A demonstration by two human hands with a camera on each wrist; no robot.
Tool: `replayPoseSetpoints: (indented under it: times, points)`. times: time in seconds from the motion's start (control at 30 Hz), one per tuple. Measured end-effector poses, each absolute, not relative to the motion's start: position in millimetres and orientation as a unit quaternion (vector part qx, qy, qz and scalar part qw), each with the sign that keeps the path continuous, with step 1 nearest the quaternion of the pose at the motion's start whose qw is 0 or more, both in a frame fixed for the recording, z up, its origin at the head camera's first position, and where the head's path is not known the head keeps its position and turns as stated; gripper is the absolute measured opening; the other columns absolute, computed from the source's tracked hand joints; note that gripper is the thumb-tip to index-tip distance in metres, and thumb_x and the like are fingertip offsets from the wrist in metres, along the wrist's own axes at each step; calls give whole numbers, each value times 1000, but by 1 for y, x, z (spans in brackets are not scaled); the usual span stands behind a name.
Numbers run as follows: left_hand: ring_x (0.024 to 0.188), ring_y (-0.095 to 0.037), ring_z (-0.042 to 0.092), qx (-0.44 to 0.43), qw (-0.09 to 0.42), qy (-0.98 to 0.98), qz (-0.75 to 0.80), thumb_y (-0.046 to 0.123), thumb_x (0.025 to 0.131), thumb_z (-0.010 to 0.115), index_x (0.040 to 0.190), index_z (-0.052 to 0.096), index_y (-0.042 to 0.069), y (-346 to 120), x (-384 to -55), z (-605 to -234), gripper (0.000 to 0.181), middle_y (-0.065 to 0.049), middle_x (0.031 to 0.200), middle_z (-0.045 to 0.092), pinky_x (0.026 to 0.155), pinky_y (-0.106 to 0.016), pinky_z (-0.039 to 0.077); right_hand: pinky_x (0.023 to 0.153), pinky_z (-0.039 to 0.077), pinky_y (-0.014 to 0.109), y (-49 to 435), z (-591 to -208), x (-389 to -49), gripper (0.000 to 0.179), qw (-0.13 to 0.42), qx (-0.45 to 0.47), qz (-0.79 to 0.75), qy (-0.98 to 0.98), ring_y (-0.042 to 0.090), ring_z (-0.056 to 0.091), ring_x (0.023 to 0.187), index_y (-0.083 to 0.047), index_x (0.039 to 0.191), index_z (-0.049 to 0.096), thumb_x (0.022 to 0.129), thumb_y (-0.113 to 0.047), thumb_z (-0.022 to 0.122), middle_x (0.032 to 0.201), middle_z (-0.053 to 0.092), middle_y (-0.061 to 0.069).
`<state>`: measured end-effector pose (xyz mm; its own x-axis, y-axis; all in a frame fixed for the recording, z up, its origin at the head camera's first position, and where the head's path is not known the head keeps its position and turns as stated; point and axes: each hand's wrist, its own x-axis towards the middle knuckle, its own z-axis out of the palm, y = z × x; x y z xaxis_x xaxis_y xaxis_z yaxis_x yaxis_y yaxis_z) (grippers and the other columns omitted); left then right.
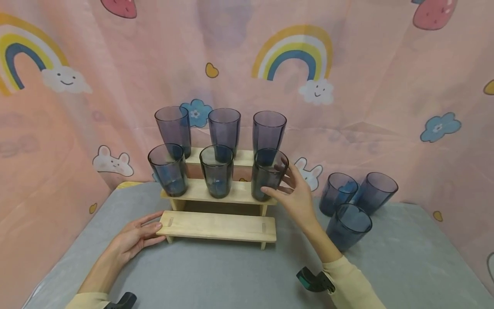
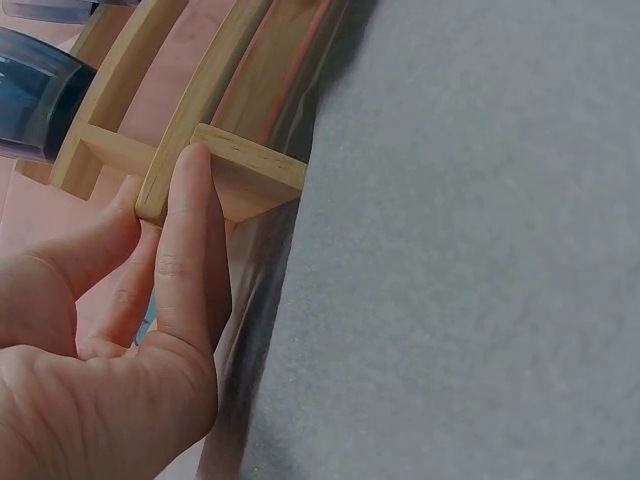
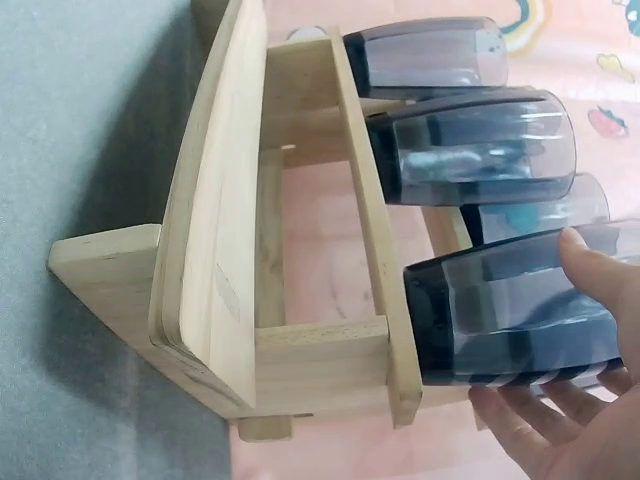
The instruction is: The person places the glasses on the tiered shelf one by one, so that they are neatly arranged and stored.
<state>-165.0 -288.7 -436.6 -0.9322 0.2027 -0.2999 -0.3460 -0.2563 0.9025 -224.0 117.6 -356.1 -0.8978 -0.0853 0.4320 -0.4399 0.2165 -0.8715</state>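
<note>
A three-step wooden stand (image 1: pixel 218 225) carries tinted glass tumblers on its upper two steps. On the middle step, my right hand (image 1: pixel 295 195) holds the rightmost tumbler (image 1: pixel 262 177) upright, thumb on its near side and fingers around the far side. The right wrist view shows this tumbler's base (image 3: pixel 430 325) at the end of the step. My left hand (image 1: pixel 133 236) pinches the left end of the bare lowest step; in the left wrist view its thumb and fingers (image 2: pixel 183 240) lie on either side of the board's end.
Two more tumblers (image 1: pixel 217 171) share the middle step, and three (image 1: pixel 224 124) line the top step behind. Three loose tumblers (image 1: pixel 349 227) stand close together on the grey tabletop (image 1: pixel 216 274) at the right. A pink patterned cloth (image 1: pixel 370 86) hangs behind the table.
</note>
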Motion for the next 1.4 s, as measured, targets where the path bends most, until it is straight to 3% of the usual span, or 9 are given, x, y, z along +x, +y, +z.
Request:
replayPoseSetpoints:
  times: [0.23,0.6,0.87,1.07,1.3,1.4]
  points:
    - [103,-19,66,-66,174,583,791,6,97,61,156,7,0,-288,-165,-437,81,-3,114,60,93,-37,56,95,55,40,118,-356,-224,83,148,165,592,-775,30,56,123,-18,149,43,78,-12,85,136,55,13]
    - [102,-19,67,-67,173,583,791,6,97,62,157,6,0,-290,-164,-437,82,-2,113,61,92,-37,56,97,53,44,118,-349,-227,87,105,196,573,-789,30,50,129,-23,154,33,82,-14,82,142,50,13]
    - [102,-19,67,-60,172,586,789,6,97,61,156,6,0,-290,-165,-438,81,-2,113,61,92,-36,56,108,44,48,134,-335,-219,90,66,181,534,-823,33,38,139,-18,158,19,88,-24,76,155,32,13]
    - [102,-19,67,-60,176,584,790,5,98,60,156,5,-1,-291,-163,-439,80,-3,113,62,93,-37,56,108,43,52,164,-324,-207,74,60,203,432,-877,35,37,138,-13,154,32,92,-29,71,155,33,13]
    - [101,-19,67,-63,174,580,793,5,98,60,156,5,0,-291,-164,-439,81,-2,112,62,91,-35,57,103,30,73,210,-315,-189,86,57,214,296,-929,46,21,142,-14,155,28,87,-39,75,161,18,16]
    - [100,-19,67,-64,173,581,793,5,98,60,156,5,0,-290,-165,-438,81,-2,112,62,91,-35,57,98,30,76,232,-317,-188,88,80,208,294,-929,49,21,141,-14,156,27,86,-36,76,161,15,17]
